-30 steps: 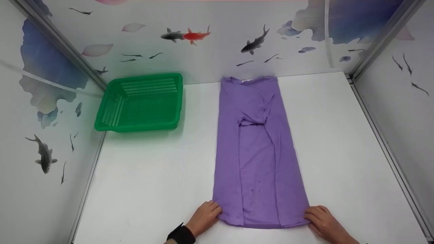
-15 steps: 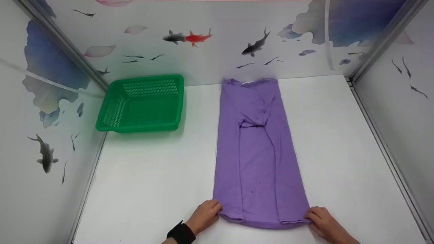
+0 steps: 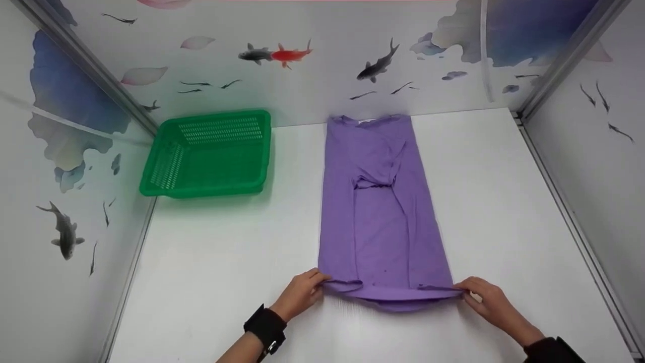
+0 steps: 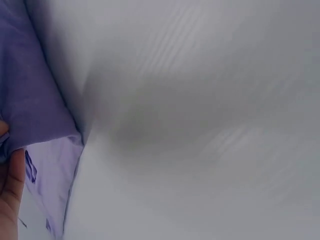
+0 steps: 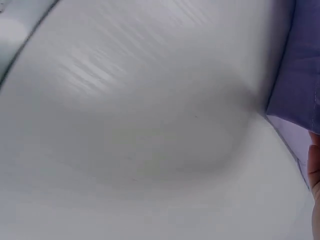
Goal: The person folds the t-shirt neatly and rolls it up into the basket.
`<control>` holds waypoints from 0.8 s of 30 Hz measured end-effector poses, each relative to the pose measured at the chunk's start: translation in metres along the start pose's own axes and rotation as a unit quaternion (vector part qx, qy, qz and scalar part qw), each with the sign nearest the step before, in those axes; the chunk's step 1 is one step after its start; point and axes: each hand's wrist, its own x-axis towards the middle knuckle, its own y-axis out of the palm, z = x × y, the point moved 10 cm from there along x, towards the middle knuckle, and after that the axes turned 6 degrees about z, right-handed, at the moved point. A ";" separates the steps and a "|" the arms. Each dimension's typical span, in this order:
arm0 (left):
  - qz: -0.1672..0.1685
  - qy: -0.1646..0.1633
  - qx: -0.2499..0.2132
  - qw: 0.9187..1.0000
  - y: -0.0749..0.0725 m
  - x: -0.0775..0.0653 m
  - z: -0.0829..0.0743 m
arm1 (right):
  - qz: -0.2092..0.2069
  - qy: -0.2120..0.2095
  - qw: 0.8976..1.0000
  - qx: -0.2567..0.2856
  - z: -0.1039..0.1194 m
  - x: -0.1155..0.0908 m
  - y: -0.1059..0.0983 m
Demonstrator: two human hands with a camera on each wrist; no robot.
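A purple shirt lies lengthwise on the white table, its sides folded in toward the middle and its neckline at the far wall. My left hand pinches the left corner of the near hem between thumb and fingers. At the right corner, my right hand pinches the hem the same way. Between them the hem is raised off the table and bends upward. In the left wrist view, the shirt hangs from my left thumb and fingers. The right wrist view shows the lifted shirt edge above my right fingers.
A green plastic basket with perforated walls stands at the back left of the table. White panels printed with fish enclose the back and both sides. A black band wraps my left wrist.
Both hands have lifted the near hem and moved it away from the table's front, toward the back wall. The shirt's far part and the basket have stayed in place.
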 end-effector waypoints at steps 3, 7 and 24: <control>0.003 -0.010 -0.017 1.000 -0.004 0.012 0.008 | 0.012 0.012 1.000 -0.008 -0.009 0.015 -0.002; 0.016 -0.040 -0.049 0.998 -0.004 0.028 0.024 | 0.021 0.018 1.000 -0.009 -0.021 0.031 -0.003; 0.035 -0.228 -0.191 0.954 0.051 0.039 0.115 | 0.126 0.317 0.936 0.088 -0.109 0.044 0.038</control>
